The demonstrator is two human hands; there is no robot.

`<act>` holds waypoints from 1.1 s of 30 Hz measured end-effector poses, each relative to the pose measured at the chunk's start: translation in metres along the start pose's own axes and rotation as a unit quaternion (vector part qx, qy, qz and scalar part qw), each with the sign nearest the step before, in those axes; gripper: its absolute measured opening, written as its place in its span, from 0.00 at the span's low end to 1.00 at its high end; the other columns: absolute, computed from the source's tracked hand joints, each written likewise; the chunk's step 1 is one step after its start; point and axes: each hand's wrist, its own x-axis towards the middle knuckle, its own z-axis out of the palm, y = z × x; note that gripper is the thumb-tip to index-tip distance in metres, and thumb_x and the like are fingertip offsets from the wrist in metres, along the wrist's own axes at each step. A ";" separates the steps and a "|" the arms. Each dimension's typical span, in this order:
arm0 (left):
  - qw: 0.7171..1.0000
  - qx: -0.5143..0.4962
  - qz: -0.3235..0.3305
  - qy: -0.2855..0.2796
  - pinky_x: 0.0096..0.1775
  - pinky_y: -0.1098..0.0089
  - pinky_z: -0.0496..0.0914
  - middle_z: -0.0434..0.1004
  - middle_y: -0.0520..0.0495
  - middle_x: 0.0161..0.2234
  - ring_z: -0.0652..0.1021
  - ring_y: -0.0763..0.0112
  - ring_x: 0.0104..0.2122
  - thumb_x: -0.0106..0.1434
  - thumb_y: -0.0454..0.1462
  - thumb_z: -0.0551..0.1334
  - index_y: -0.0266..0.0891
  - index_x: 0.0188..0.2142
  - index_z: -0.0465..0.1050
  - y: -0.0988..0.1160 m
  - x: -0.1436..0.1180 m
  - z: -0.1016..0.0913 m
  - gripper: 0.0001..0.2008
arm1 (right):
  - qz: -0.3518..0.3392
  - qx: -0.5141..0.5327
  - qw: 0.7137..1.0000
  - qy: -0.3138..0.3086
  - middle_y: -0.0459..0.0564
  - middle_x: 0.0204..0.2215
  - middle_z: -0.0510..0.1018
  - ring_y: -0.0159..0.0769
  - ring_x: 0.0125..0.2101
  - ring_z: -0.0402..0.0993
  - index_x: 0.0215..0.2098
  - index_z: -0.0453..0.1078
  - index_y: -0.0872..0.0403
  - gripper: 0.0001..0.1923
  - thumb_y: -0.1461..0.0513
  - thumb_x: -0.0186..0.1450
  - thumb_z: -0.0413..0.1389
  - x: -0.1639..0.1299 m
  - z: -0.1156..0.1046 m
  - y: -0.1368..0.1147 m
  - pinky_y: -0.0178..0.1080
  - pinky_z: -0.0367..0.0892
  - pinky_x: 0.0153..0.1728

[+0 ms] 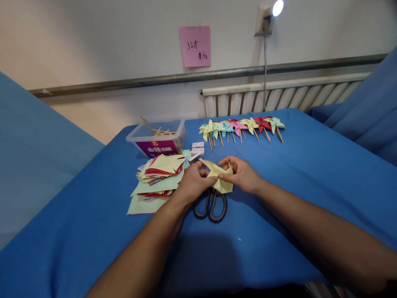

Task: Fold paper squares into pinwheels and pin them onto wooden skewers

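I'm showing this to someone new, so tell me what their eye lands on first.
First, the left hand and right hand meeting mid-table, both pinching a folded yellow paper piece just above a pair of scissors. Next, the row of finished pinwheels along the far edge of the blue table. Then the stack of coloured paper left of the hands.

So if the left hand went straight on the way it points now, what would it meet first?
The left hand points forward and a bit right, already holding the yellow folded paper. Past that, probably the small white boxes, though depth is hard to judge.
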 end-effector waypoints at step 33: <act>0.954 -0.297 -0.016 0.044 0.42 0.63 0.72 0.81 0.40 0.37 0.80 0.60 0.35 0.45 0.32 0.70 0.32 0.39 0.76 -0.006 -0.001 0.021 0.19 | -0.051 0.108 0.979 0.165 0.47 0.35 0.76 0.35 0.32 0.75 0.45 0.63 0.51 0.21 0.58 0.55 0.62 -0.009 0.025 0.010 0.40 0.70 0.34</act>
